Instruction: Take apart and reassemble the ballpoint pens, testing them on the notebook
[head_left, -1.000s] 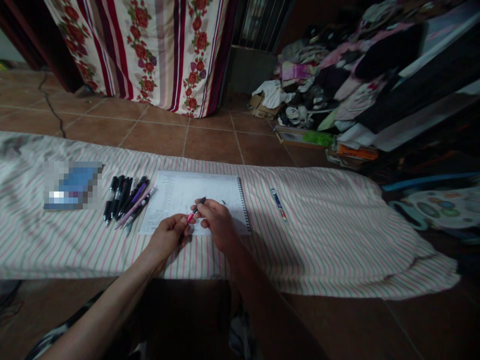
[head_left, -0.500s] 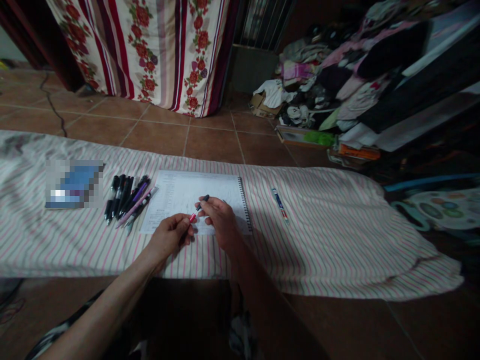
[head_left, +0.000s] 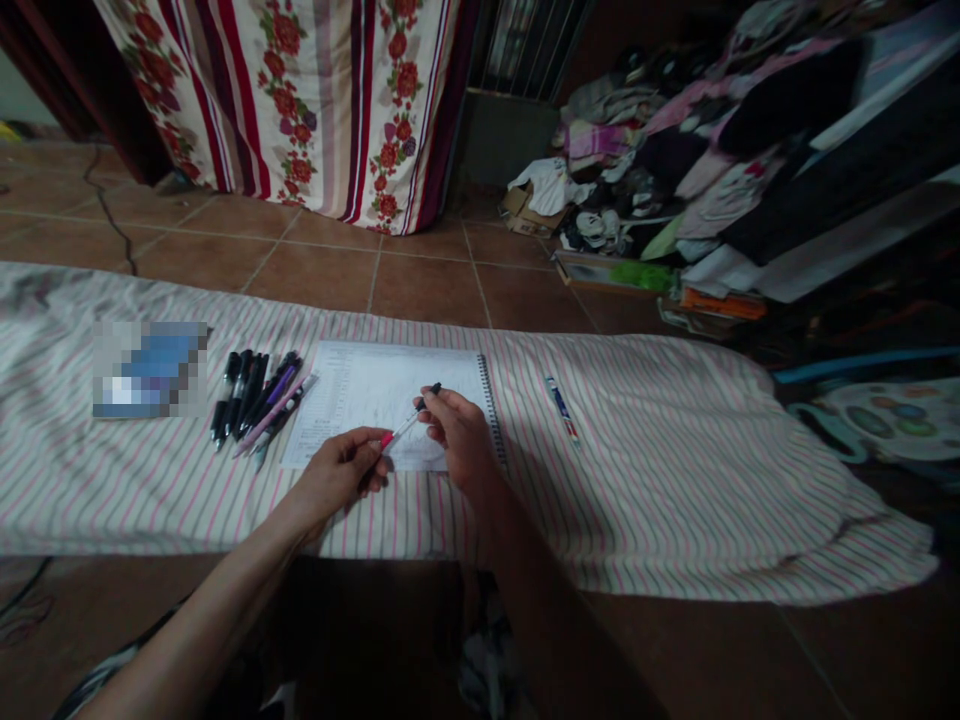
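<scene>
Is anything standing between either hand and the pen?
Nothing visible. The left hand holds the pen by its pink end and the right hand by its black end, above the notebook. The other pens lie off to the left.

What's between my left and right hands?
In the head view, a pen, its slim pale section exposed, links your left hand and right hand over the spiral notebook.

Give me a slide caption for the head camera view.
Left hand and right hand hold opposite ends of a pen over a spiral notebook on striped cloth.
</scene>
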